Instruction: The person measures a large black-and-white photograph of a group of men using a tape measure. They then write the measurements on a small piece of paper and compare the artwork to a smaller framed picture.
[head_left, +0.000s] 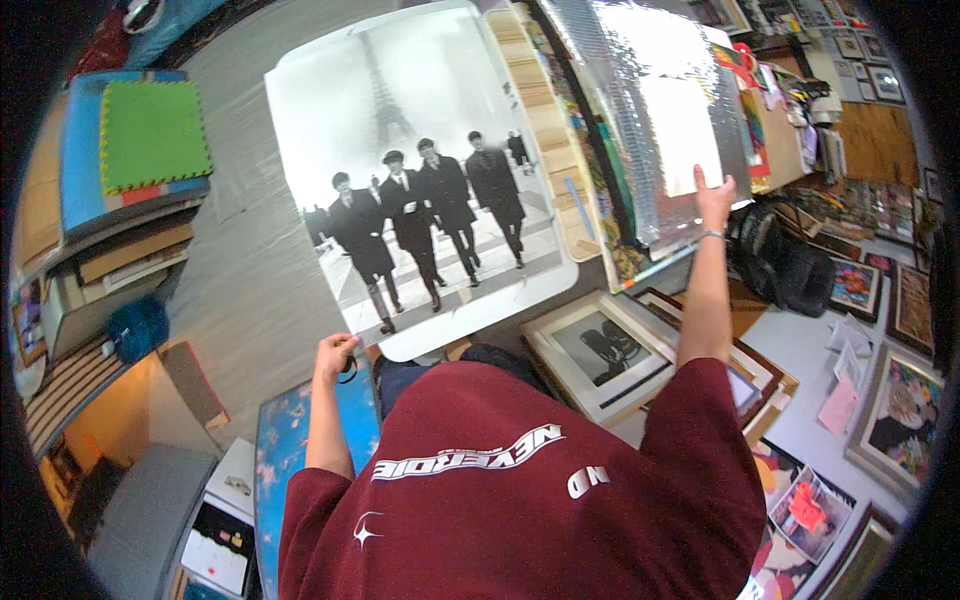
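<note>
A large black-and-white photo print (420, 195) lies tilted before me, showing several people in dark coats with the Eiffel Tower behind. White board (450, 319) shows beneath its lower edge. At the print's lower left corner, my left hand (335, 358) is closed around a small yellow-and-black object (347, 366), mostly hidden by the fingers. My right hand (716, 201) reaches far right, its thumb over the lower corner of a bright white sheet (679, 135). That sheet lies on a shiny silver foil-like panel (622, 97). Whether those fingers grip or only rest is unclear.
Wooden slats (540, 97) stand between print and panel. A framed picture (600, 345) leans close by my right leg. Left are a green foam mat (155, 136) and blue bottle (139, 330). A black bag (787, 259) and more framed pictures (900, 412) sit right.
</note>
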